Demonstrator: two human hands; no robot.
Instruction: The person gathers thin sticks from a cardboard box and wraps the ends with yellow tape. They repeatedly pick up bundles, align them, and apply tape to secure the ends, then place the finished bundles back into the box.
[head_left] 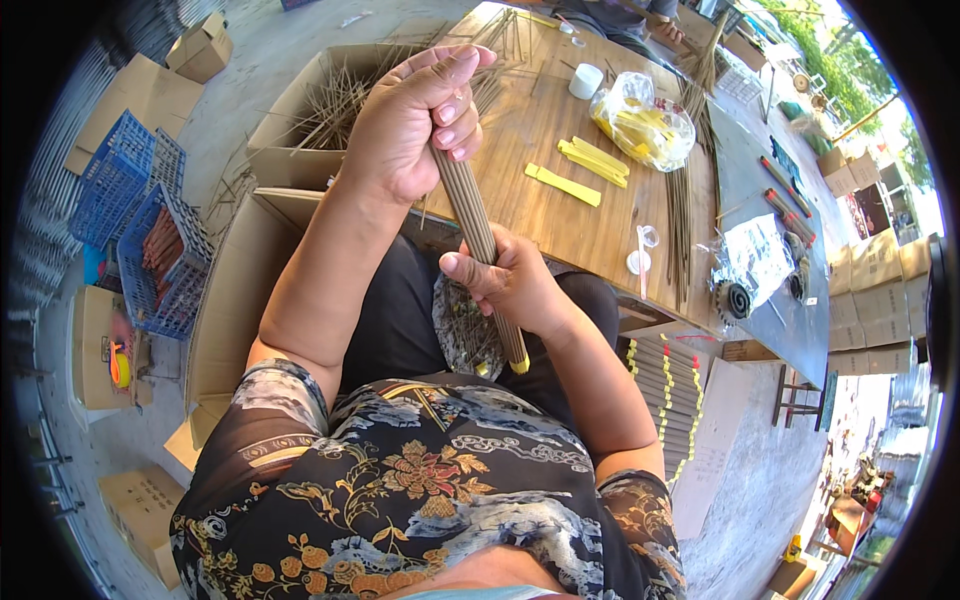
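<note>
A tight bundle of brown incense sticks (463,195) slants in front of my body, its yellow-tipped end low over my lap. Around its upper part my left hand (415,120) is closed, the fingers curled over the sticks. My right hand (508,282) grips the same bundle lower down, thumb lying across it. Just beyond, on the wooden table (510,215), lie several flat yellow strips (595,162). A clear plastic bag with yellow pieces (645,122) sits behind them, beside a white round container (586,81).
Cardboard boxes of loose sticks (340,105) stand at the table's left. Farther left are blue plastic crates (165,260). Long thin sticks (679,235) line the table's right side. Bundles with yellow and red ends (665,400) lie below. Another person (625,22) sits across the table.
</note>
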